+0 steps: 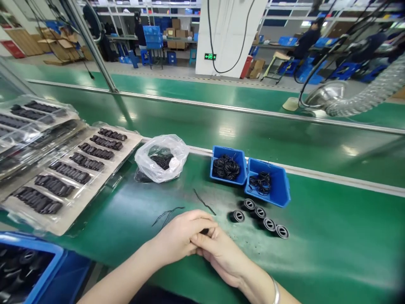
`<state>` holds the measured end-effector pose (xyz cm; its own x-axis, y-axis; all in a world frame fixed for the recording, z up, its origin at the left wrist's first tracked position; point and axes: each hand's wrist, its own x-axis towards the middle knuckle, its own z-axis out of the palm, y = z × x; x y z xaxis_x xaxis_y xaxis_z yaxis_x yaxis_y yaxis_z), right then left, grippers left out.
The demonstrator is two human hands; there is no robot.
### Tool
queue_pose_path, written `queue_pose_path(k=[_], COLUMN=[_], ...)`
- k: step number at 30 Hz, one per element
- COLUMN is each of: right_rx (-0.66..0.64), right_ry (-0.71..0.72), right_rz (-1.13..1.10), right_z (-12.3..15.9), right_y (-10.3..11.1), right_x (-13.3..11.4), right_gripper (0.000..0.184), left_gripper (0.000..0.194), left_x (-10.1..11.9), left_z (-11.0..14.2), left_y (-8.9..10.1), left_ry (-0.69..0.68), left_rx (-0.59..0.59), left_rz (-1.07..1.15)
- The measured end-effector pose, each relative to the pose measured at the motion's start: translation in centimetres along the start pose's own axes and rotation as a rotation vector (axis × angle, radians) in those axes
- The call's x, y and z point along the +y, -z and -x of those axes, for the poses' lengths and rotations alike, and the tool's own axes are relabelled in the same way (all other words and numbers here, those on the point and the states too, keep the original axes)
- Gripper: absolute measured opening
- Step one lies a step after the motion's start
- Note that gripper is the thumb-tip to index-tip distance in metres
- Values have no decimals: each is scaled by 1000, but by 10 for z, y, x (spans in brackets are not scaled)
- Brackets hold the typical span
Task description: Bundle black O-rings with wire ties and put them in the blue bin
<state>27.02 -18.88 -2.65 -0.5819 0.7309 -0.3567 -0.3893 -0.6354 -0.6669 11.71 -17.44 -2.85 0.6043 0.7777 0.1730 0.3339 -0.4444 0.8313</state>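
Left hand (177,235) and right hand (222,257) of a worker, seen from the room, resting together on a green conveyor belt (319,249). Both hands are closed, with the right fingers lying across the left, and a small black piece (204,231) shows between them; its exact form is hidden by the fingers. A metal bangle (276,291) circles the right wrist.

Just beyond the hands lie thin black strands (204,202) on the belt. To the right of the hands stand five round black parts (259,213) with pale metal centers, in a loose curved row. Behind these are two blue bins (268,185), side by side and touching, each holding black rubber rings (226,167). The nearer bin is tilted.

A clear plastic bag (161,158) of similar black rings sits to the left of the bins, beside a metal rail (325,177) along the belt's far edge. Further left, plastic-covered trays (72,177) hold rows of black parts. A blue crate (47,253) of black round parts occupies the lower left corner.

Background: a second green belt (221,135), a silver ducting hose (363,95), and co-workers (310,40) among blue crates.
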Motion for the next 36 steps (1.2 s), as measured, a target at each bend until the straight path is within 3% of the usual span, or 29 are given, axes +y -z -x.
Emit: queue_pose_path(k=[6, 10, 15, 22, 25, 28, 30, 32, 36], right_rx=[-215, -299, -335, -274, -57, 338, 494, 526, 474], right_ry=[-136, -180, -225, -242, -57, 315, 444, 409, 347], right_rz=[-38, -59, -32, 142, 470, 1197, 1624, 1840, 1861], right_z=[2, 2, -2, 0, 0, -6, -13, -20, -25], right_y=[0, 0, -6, -15, -6, 12, 24, 34, 41], right_x=[2, 5, 3, -3, -8, -16, -20, -22, -27], right_gripper=[32, 36, 39, 42, 34, 25, 21, 15, 13], left_gripper=[24, 21, 14, 15, 12, 7, 6, 5, 7], left_x=[-8, -13, -13, -16, -21, -22, -21, -19, -16], left_z=[22, 30, 36, 51, 57, 60, 60, 59, 57], left_y=[11, 8, 10, 20, 27, 32, 33, 33, 32], left_ry=[-51, -7, 103, 126, 199, 345, 420, 462, 511], left_rx=[150, 140, 225, 281, 374, 430, 412, 389, 355], left_rz=[144, 246, 298, 203, 177, 320, 466, 580, 707])
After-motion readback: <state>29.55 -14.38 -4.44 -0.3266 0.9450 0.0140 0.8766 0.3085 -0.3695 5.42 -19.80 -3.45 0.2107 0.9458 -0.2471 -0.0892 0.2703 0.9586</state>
